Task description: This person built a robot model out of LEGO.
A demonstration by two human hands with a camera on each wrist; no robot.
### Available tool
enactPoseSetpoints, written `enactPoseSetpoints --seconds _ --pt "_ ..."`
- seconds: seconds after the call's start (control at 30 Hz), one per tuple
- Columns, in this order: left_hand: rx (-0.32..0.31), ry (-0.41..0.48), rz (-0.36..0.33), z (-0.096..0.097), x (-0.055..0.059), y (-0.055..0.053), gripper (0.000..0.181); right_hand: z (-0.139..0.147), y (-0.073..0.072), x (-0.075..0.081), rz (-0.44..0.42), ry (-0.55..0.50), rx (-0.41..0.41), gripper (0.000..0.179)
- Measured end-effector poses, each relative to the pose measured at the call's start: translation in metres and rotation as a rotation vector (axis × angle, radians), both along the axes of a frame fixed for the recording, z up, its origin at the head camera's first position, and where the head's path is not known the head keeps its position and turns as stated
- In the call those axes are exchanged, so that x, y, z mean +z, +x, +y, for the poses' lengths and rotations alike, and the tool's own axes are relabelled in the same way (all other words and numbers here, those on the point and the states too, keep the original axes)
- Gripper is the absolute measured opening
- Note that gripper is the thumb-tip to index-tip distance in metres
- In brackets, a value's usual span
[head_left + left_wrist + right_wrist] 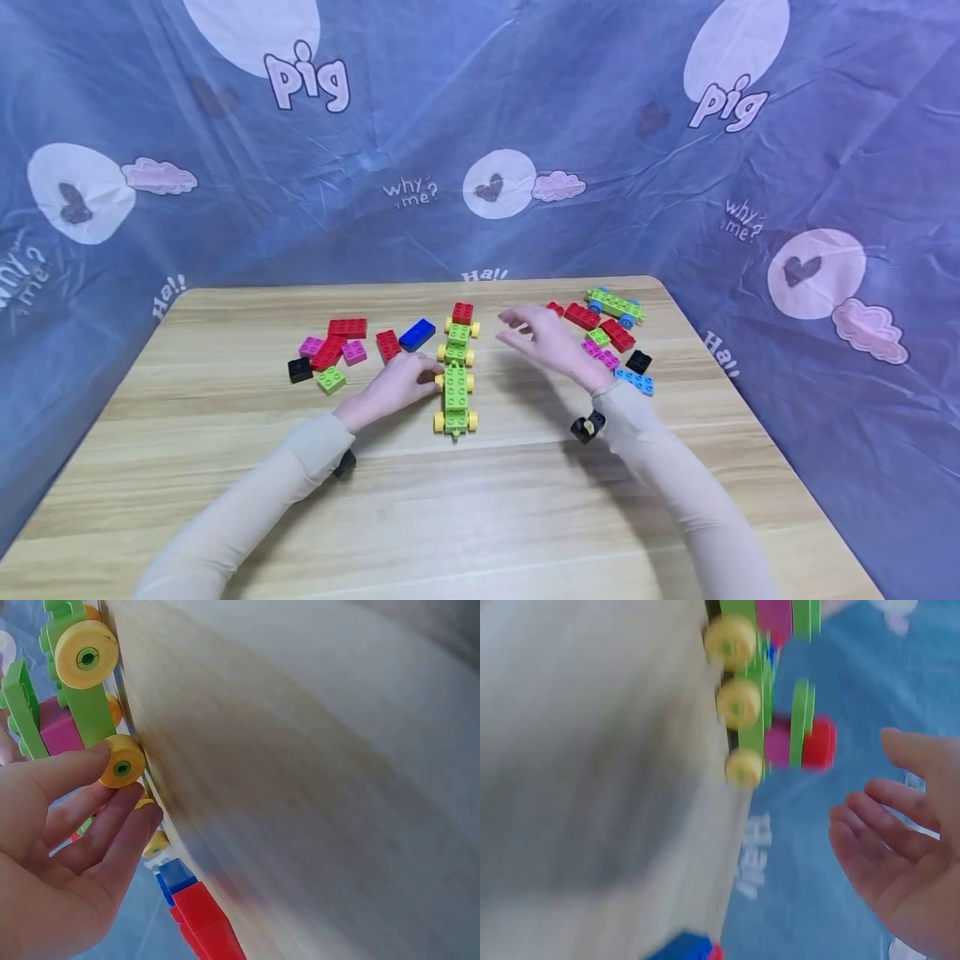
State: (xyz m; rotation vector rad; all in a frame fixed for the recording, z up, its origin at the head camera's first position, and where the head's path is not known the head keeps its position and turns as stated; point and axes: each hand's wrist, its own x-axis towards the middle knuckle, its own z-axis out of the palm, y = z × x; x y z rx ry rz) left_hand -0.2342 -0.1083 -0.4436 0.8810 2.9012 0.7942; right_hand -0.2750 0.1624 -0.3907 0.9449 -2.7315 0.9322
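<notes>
A toy train [456, 387] of green building bricks on yellow wheels runs lengthwise down the middle of the table, its two cars end to end. Magenta bricks [60, 726] show between its green layers, and a red brick [462, 312] tops the far car. My left hand [397, 387] is at the train's left side, thumb and fingertips pinching a yellow wheel [122, 761] of the near car. To the right of the train, my right hand [551, 340] is raised above the table, fingers loosely bent, holding nothing.
Left of the train lie red, magenta, black and green bricks, plus a blue brick [417, 334]. On the right are more loose bricks and a green wheeled base [615, 306] with blue wheels. A printed blue cloth [420, 100] hangs behind the table.
</notes>
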Motion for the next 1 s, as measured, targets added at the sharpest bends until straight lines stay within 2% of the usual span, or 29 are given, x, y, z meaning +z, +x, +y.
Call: enactPoseSetpoints --seconds 0.2,0.3,0.43,0.7,0.87,1.0 --pt "0.008 -0.003 0.000 -0.001 -0.002 0.001 0.026 0.028 -0.038 0.006 0.021 0.052 -0.127 0.034" --pt "0.014 0.000 -0.010 -0.001 -0.003 0.001 0.027 0.041 -0.054 0.005 -0.014 0.105 -0.196 0.034" --pt "0.017 -0.005 -0.003 -0.001 -0.003 0.001 0.027 0.052 -0.069 -0.001 -0.087 0.163 -0.234 0.036" --pt "0.004 -0.002 0.002 0.000 0.000 0.001 0.026 0.064 -0.082 -0.012 -0.186 0.264 -0.265 0.040" --pt "0.017 -0.002 -0.027 0.000 0.001 0.000 0.025 0.061 -0.084 -0.015 -0.193 0.317 -0.213 0.040" --pt "0.024 -0.005 -0.040 0.001 -0.001 0.000 0.025 0.054 -0.086 -0.016 -0.189 0.317 -0.154 0.038"
